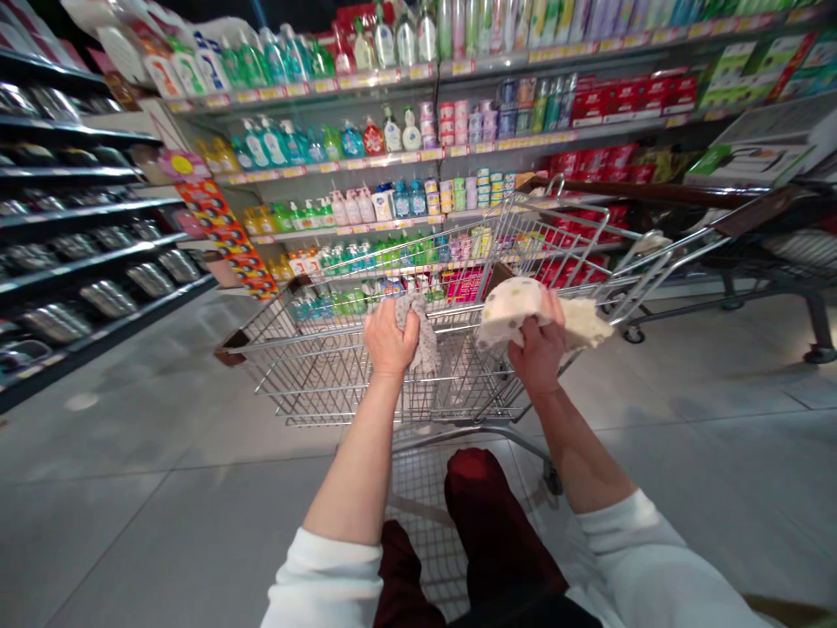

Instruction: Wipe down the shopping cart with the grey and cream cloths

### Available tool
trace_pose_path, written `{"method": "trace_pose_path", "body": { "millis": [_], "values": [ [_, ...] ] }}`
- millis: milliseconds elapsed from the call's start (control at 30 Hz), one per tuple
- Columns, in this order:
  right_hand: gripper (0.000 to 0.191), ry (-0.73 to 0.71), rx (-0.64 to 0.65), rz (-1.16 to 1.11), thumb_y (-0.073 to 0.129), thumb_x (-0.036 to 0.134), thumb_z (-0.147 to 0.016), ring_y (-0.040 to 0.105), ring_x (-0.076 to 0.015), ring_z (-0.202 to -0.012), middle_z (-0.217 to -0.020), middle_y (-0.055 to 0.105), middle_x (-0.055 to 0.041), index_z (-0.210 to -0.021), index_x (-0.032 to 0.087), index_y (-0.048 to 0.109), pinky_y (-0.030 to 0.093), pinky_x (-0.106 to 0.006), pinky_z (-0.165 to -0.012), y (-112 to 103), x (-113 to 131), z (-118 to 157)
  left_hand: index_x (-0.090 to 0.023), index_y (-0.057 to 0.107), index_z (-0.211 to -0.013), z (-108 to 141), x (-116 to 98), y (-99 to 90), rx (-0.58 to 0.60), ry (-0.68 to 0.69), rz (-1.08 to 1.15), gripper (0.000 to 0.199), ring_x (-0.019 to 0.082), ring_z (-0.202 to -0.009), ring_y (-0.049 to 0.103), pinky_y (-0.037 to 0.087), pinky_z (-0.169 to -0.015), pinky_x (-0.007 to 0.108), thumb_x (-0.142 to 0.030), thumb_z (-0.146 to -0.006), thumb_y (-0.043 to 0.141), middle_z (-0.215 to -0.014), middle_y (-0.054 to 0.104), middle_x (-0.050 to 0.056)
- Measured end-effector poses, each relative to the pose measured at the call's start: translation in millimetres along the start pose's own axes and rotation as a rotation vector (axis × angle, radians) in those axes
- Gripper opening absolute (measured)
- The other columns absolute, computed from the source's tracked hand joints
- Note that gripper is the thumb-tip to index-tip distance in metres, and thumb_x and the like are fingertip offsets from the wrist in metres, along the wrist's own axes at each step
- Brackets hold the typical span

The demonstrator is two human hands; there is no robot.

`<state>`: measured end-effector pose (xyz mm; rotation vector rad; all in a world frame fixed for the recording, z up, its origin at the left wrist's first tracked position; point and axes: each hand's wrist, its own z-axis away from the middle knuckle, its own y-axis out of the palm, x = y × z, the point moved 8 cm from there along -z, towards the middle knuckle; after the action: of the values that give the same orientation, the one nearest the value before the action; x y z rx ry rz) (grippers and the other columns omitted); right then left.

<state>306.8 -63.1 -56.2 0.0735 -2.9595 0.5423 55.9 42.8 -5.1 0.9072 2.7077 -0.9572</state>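
A metal shopping cart [314, 384] stands sideways before me, its wire basket just beyond my wrists. My left hand [391, 338] is closed at the basket's near top rail, with a crumpled grey cloth [424, 336] in its grip; the cloth hangs down beside my thumb. In my right hand [541, 349] is a cream spotted cloth [513, 307], bunched or rolled, above the right part of the basket. Its ragged end sticks out to the right of my fingers. Whether that hand also touches the rail is hidden.
Shelves [366, 161] of pump bottles, cans and boxes rise behind the cart. Metal bowls and pots [108, 299] fill a rack on the left. Another cart [785, 262] with a boxed item on it stands at the right. My knees [480, 488] are close to the cart.
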Motion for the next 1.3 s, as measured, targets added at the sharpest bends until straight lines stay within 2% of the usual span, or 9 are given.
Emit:
{"method": "trace_pose_path", "body": {
  "millis": [133, 300, 400, 500, 667, 833, 967, 1167, 1300],
  "values": [
    [0.022, -0.049, 0.101, 0.010, 0.052, 0.014, -0.077, 0.033, -0.0246, -0.142, -0.138, 0.050, -0.0143, -0.090, 0.013, 0.069, 0.037, -0.042, -0.115, 34.0, 8.8, 63.0, -0.022, 0.057, -0.090, 1.0, -0.4, -1.5, 0.017, 0.001, 0.025, 0.017, 0.023, -0.088, 0.059, 0.038, -0.078, 0.034, -0.033, -0.091, 0.045, -0.087, 0.064, 0.006],
    [0.020, -0.123, 0.211, -0.034, 0.050, 0.005, -0.072, 0.050, -0.0169, -0.126, -0.127, 0.061, -0.0059, -0.055, 0.013, 0.055, 0.049, -0.027, -0.098, 41.8, 23.5, 130.3, -0.022, 0.056, -0.090, 1.1, 0.5, -0.4, 0.024, -0.003, 0.021, 0.015, 0.024, -0.087, 0.059, 0.038, -0.079, 0.034, -0.033, -0.090, 0.045, -0.087, 0.063, 0.006],
    [0.016, -0.152, 0.235, -0.053, 0.051, 0.004, -0.069, 0.051, -0.0156, -0.121, -0.125, 0.061, -0.0027, -0.061, 0.015, 0.060, 0.050, -0.024, -0.094, 32.8, 26.8, 128.3, -0.022, 0.056, -0.089, 0.3, -0.2, 0.7, 0.027, 0.003, 0.008, 0.016, 0.025, -0.087, 0.059, 0.039, -0.079, 0.035, -0.033, -0.091, 0.044, -0.087, 0.063, 0.007],
    [0.018, -0.152, 0.198, -0.057, 0.052, 0.007, -0.067, 0.053, -0.0150, -0.113, -0.118, 0.063, -0.0037, -0.074, 0.017, 0.066, 0.049, -0.026, -0.096, 14.9, 17.0, 98.7, -0.021, 0.056, -0.090, 0.0, -0.8, 0.7, 0.024, 0.007, 0.002, 0.016, 0.025, -0.087, 0.059, 0.039, -0.079, 0.035, -0.033, -0.091, 0.044, -0.087, 0.063, 0.008],
    [0.025, 0.091, -0.196, 0.051, 0.054, 0.019, -0.074, 0.050, -0.0216, -0.112, -0.115, 0.059, -0.0118, -0.096, 0.013, 0.066, 0.045, -0.040, -0.100, -48.2, -36.4, 18.8, -0.021, 0.056, -0.089, 1.0, 1.0, 0.0, 0.005, 0.005, 0.008, 0.017, 0.025, -0.087, 0.059, 0.038, -0.079, 0.035, -0.033, -0.090, 0.044, -0.086, 0.062, 0.008],
    [0.035, 0.154, -0.117, 0.168, 0.056, 0.029, -0.079, 0.035, -0.0288, -0.132, -0.135, 0.045, -0.0177, -0.108, 0.012, 0.066, 0.040, -0.045, -0.107, -42.5, -61.5, -26.5, -0.021, 0.056, -0.092, 2.1, 2.5, -1.3, -0.010, 0.010, 0.033, 0.017, 0.024, -0.089, 0.059, 0.038, -0.080, 0.034, -0.032, -0.090, 0.044, -0.087, 0.062, 0.007],
    [0.033, 0.079, -0.192, 0.101, 0.051, 0.025, -0.082, 0.045, -0.0228, -0.122, -0.122, 0.055, -0.0150, -0.108, 0.011, 0.065, 0.043, -0.040, -0.106, -28.1, -54.2, 6.1, -0.021, 0.057, -0.091, 2.5, 2.3, -3.4, -0.011, 0.004, 0.037, 0.017, 0.023, -0.090, 0.060, 0.039, -0.081, 0.034, -0.032, -0.090, 0.043, -0.088, 0.063, 0.007],
    [0.020, 0.042, 0.089, 0.017, 0.054, 0.018, -0.081, 0.055, -0.0160, -0.104, -0.097, 0.064, -0.0067, -0.094, 0.018, 0.069, 0.050, -0.024, -0.088, 9.1, -18.5, 91.9, -0.021, 0.058, -0.097, 3.2, 3.4, -3.6, -0.005, 0.000, 0.031, 0.020, 0.024, -0.091, 0.060, 0.040, -0.081, 0.034, -0.032, -0.090, 0.043, -0.092, 0.065, 0.008],
    [0.025, 0.035, 0.157, -0.019, 0.052, 0.010, -0.074, 0.054, -0.0166, -0.105, -0.097, 0.065, -0.0063, -0.090, 0.018, 0.070, 0.050, -0.023, -0.086, 17.0, 1.6, 115.2, -0.021, 0.057, -0.095, 2.4, 5.1, -1.6, -0.007, 0.009, 0.016, 0.019, 0.025, -0.091, 0.060, 0.040, -0.080, 0.034, -0.032, -0.090, 0.042, -0.091, 0.065, 0.008]
  ]
}}
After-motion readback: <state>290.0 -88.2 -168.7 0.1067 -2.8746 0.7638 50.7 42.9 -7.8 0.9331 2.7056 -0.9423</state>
